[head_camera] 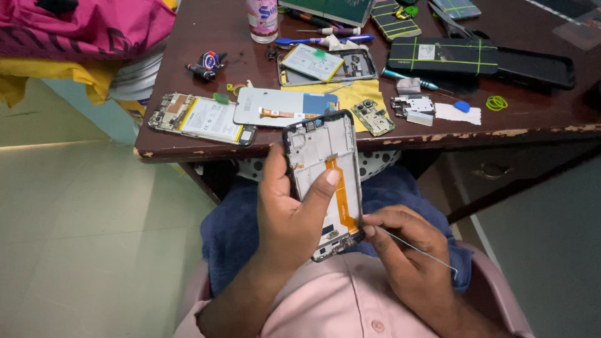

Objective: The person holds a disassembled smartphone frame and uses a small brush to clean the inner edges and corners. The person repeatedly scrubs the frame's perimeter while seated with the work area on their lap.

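My left hand grips an opened phone frame over my lap, thumb across its white inner plate beside an orange flex cable. My right hand pinches a thin metal tool with its tip at the lower end of the orange cable, near the frame's bottom edge. The rest of the tool trails back over my right hand.
The brown wooden table ahead carries an opened phone with battery, a grey back cover, another opened phone, a small circuit board, dark phones with yellow bands, screwdrivers, a pink bottle. Pink cloth lies at left.
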